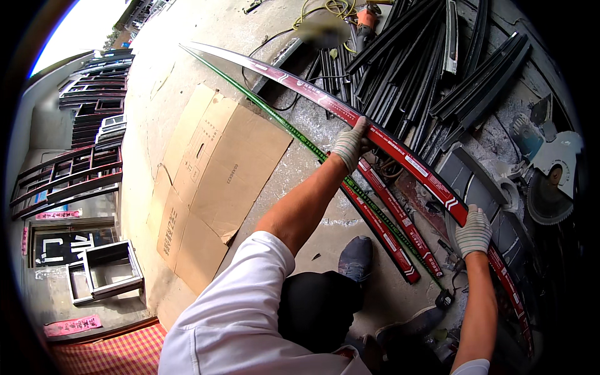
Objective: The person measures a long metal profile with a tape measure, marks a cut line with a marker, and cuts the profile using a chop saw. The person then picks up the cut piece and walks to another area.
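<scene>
A long profile bar (412, 164) with red printed film crosses the view from far left to near right. My left hand (351, 147), in a pale knit glove, is closed around its middle. Further along, my right hand (474, 232), gloved alike, grips the same bar nearer its right end. Below lies a green tape measure blade (275, 115), drawn out long on the floor, its dark case (444, 299) near my feet. Two shorter red-filmed profiles (381, 234) rest on the floor beside the blade.
Flattened cardboard (219, 162) covers floor at left. Black profiles (406, 75) are heaped at the far right, near an orange power tool (367, 19) and yellow cable (340, 7). A circular saw blade (550, 197) on a machine stands at right. Window frames (100, 275) lean at left.
</scene>
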Tool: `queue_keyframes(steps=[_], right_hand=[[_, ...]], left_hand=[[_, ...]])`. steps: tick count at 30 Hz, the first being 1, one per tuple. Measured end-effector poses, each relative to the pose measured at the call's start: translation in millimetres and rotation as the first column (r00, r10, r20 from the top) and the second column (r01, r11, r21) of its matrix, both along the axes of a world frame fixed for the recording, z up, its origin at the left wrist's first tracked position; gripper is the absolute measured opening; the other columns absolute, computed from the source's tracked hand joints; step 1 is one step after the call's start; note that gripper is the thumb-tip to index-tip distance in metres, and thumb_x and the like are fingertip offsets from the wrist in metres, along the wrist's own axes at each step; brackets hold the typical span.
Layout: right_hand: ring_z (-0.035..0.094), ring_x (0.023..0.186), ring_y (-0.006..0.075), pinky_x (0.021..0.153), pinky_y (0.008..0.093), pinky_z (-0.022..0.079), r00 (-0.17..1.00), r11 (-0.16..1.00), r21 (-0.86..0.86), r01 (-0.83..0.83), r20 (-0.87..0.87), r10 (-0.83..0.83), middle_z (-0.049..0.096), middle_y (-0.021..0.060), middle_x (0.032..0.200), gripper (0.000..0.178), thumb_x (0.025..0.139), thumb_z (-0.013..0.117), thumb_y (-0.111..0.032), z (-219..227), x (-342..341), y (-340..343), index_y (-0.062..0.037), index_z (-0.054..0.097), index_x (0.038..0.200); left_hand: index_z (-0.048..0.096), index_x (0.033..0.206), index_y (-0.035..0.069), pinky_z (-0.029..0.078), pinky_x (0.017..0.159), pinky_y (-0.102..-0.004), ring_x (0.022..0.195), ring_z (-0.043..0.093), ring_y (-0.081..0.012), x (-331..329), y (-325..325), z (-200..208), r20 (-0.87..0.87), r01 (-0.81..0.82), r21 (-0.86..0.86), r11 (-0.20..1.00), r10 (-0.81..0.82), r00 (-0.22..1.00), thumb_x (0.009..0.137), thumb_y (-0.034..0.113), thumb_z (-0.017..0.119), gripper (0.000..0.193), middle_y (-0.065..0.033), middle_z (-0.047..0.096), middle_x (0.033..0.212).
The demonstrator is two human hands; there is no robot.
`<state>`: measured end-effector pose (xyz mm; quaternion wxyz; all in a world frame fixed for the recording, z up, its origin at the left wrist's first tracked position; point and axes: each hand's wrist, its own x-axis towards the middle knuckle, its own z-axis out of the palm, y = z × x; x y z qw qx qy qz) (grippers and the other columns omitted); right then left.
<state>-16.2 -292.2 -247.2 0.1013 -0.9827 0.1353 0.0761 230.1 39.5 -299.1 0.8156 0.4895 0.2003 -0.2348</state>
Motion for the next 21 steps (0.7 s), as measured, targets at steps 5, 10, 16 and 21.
queue_keyframes(steps=[5,10,16,21], right_hand=[[0.066,0.099,0.0423,0.089,0.0512,0.053,1.000,1.000,-0.021,-0.002,0.007,0.002,0.066,0.0220,0.101,0.038,0.078,0.077,-0.016,-7.0,10.4,9.9,-0.0034,0.059,0.108],[0.067,0.099,0.0417,0.088,0.0515,0.055,1.000,1.000,-0.018,-0.006,-0.021,0.005,0.067,0.0212,0.103,0.038,0.079,0.079,-0.018,-3.2,26.1,23.2,-0.0039,0.060,0.108],[0.066,0.102,0.0429,0.090,0.0518,0.055,0.999,1.000,0.014,0.020,-0.026,-0.020,0.067,0.0227,0.108,0.040,0.079,0.081,-0.021,-1.7,42.1,35.3,-0.0046,0.059,0.109],[0.067,0.102,0.0418,0.089,0.0503,0.055,0.999,1.000,-0.011,-0.015,-0.031,0.014,0.067,0.0224,0.106,0.039,0.080,0.080,-0.023,-6.0,52.2,33.3,-0.0040,0.059,0.107]], left_hand=[[0.051,0.097,0.013,0.043,0.047,-0.0310,0.047,0.045,-0.0140,-0.4,-7.1,-9.1,-0.017,0.032,0.017,0.999,-0.031,0.999,0.100,0.039,0.071,0.032,-0.0017,0.055,0.070],[0.054,0.100,0.011,0.046,0.049,-0.0319,0.048,0.047,-0.0153,-10.0,-16.9,-0.3,-0.045,0.040,0.033,0.999,-0.038,0.998,0.099,0.037,0.072,0.032,-0.0036,0.058,0.074],[0.060,0.097,0.014,0.049,0.057,-0.0296,0.057,0.055,-0.0129,-18.4,-20.7,-0.3,-0.041,0.118,-0.045,0.992,-0.120,0.992,0.099,0.039,0.072,0.028,0.0004,0.064,0.078],[0.064,0.102,0.013,0.050,0.059,-0.0289,0.061,0.058,-0.0146,-38.1,-50.0,11.6,-0.122,0.223,0.033,0.974,-0.217,0.968,0.098,0.037,0.074,0.027,-0.0020,0.066,0.080]])
